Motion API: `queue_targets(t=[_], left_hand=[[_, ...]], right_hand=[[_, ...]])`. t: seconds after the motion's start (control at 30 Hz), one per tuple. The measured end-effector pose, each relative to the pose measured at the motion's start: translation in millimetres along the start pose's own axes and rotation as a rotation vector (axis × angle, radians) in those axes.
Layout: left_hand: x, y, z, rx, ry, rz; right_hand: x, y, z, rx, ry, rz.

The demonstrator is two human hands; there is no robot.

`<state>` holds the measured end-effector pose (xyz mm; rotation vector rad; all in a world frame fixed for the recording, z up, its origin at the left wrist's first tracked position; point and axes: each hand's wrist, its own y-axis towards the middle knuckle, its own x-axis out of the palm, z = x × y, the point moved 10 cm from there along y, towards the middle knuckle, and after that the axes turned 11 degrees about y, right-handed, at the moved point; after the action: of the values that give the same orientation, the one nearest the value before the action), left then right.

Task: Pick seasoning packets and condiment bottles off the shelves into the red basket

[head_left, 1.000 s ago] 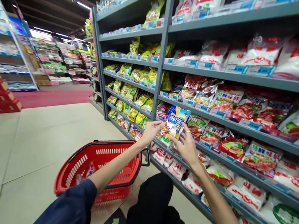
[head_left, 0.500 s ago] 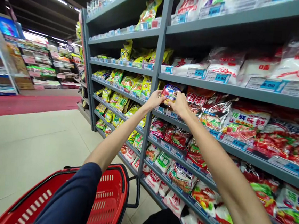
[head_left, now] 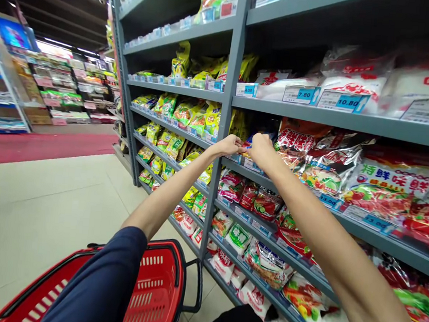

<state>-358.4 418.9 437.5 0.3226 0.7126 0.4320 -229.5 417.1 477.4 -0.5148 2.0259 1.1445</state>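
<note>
Both my arms reach up to the grey shelf on the right. My left hand and my right hand are close together at the shelf's third level, fingers curled. Between them only a blue sliver shows of a small packet, which sits at the shelf's front edge among red and silver bags. Both hands pinch its sides. The rest of the packet is hidden behind my fingers.
A red shopping basket stands on the tiled floor below my left arm, its black handle toward the shelf. Yellow and green bags fill the shelf bay to the left. A red carpet strip and more aisles lie beyond.
My hands lifted the blue and white packet from waist height up to the third shelf level and pushed it in among the bags. The view rose and moved closer to the shelf.
</note>
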Motion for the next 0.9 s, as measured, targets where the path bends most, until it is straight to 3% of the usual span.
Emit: queue_targets(t=[0.23,0.37,0.43,0.5,0.6,0.67,0.7,0.77,0.83,0.9], left_hand=[[10.7,5.8,-1.2,0.06,0.127,-0.181],[5.2,8.1,-2.1,-0.018,0.31,-0.208],[-2.3,-2.3,10.7,-0.022,0.355,-0.166],[-19.5,-31.5,35.2,0.057,0.326,0.005],[-46.1,-127.8,54.1,0.221,0.222,0.349],[-47.9,-210.3,20.1,0.172,0.171,0.471],[-47.5,-253.6,-12.4,0.073,0.171,0.531],[-32.2,-337.0,-94.8,-0.219,0.255,0.484],[-6.1,-423.3,-182.4,-0.578,0.374,0.257],[11.6,-513.2,-246.3,-0.878,0.429,0.064]], right_hand=[[1.0,-1.2,-3.0,0.005,-0.129,-0.155],[1.1,-13.4,-8.8,-0.034,-0.145,-0.206],[-3.5,-21.1,-14.0,-0.048,-0.13,-0.2],[-16.7,-37.1,-24.8,-0.09,-0.092,-0.106],[-37.6,-102.7,-45.5,-0.233,0.101,0.143],[-28.8,-178.4,-43.2,-0.28,0.332,0.247],[-13.3,-222.0,-34.0,-0.25,0.441,0.256],[38.2,-315.1,-10.0,-0.129,0.583,0.153],[90.1,-413.2,24.1,0.101,0.652,0.06],[125.6,-506.8,55.6,0.335,0.626,0.004]])
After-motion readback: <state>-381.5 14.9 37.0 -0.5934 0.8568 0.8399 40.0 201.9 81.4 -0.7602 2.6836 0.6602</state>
